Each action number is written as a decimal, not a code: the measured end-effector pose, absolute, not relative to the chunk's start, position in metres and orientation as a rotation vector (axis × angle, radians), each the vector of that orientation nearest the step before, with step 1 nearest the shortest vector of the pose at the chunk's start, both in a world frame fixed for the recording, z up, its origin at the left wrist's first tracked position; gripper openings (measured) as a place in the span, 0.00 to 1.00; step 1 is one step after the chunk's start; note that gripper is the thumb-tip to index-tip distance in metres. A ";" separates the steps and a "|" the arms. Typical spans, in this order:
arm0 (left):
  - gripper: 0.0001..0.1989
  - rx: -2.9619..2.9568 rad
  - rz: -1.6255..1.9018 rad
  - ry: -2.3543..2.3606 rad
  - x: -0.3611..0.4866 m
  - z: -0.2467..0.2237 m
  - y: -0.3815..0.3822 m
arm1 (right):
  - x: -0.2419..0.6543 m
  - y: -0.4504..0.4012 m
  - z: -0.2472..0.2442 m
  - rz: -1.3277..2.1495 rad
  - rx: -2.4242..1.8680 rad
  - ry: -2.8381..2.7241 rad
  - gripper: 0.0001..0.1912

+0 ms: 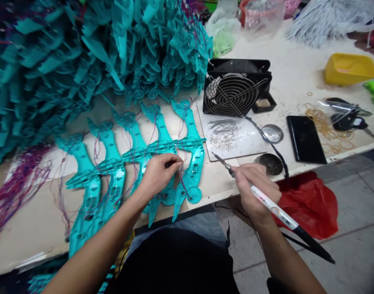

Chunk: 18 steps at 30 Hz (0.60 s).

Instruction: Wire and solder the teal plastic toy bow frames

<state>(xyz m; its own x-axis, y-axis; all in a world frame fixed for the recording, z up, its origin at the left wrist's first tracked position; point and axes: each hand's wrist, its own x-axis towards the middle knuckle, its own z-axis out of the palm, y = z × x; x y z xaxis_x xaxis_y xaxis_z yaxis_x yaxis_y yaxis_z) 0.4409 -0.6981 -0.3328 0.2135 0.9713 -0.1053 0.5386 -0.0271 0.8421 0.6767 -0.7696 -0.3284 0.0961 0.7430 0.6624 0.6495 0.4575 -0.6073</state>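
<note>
My right hand (256, 190) holds a white soldering iron (274, 208), its thin metal tip pointing up and left over the table's front edge. Over the row of teal plastic parts, my left hand (162, 171) is pinched at the fingertips on a thin wire (183, 162). That wire belongs to the rightmost teal part (193, 163), which has a round disc at its lower end. More teal parts (113, 163) lie side by side to the left, with red and blue wires across them.
A black fan (232, 96) stands behind a white board (236, 139) with small metal bits. Further right are a black phone (306, 139), rubber bands, a yellow tub (349, 69) and round tins. A large teal heap (113, 49) fills the back left.
</note>
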 end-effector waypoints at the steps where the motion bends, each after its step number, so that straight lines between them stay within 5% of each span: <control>1: 0.08 1.719 0.646 1.408 0.442 -0.332 -0.700 | 0.673 -0.773 -0.328 0.151 -1.225 -1.621 0.09; 18: 0.06 1.835 0.454 1.435 0.452 -0.334 -0.711 | 0.651 -0.787 -0.342 0.363 -1.089 -1.762 0.10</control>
<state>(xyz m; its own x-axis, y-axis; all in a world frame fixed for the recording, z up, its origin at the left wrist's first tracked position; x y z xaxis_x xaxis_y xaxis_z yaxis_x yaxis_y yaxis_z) 0.4522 -0.7107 -0.3345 0.3086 0.9366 -0.1658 0.6703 -0.0905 0.7366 0.6514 -0.7870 -0.3417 -0.1030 0.8028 0.5873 0.5052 0.5508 -0.6643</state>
